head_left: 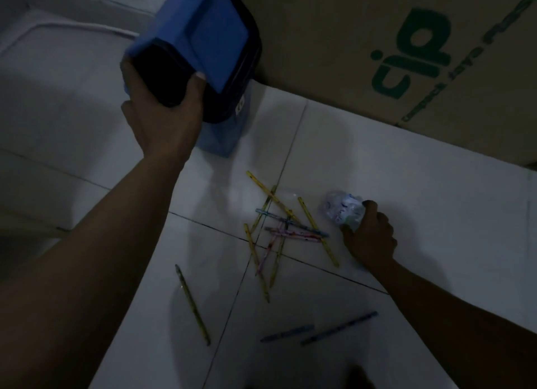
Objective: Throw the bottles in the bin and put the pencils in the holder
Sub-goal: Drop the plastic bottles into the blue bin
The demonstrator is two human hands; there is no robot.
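A blue bin (220,133) with a dark rim stands on the white tiled floor against a cardboard box. My left hand (162,109) grips its blue swing lid (200,34), which is tilted up, showing a dark opening. My right hand (369,234) is closed on a crumpled clear plastic bottle (343,210) lying on the floor to the right of the pencils. Several pencils lie crossed in a heap (279,231) at the middle of the floor. A single yellow pencil (193,306) lies to the left, and two blue ones (338,329) lie nearer me. No holder is in view.
A large cardboard box (377,54) with green print fills the upper right, behind the bin. A white raised surface (58,54) lies to the left of the bin. The scene is dim.
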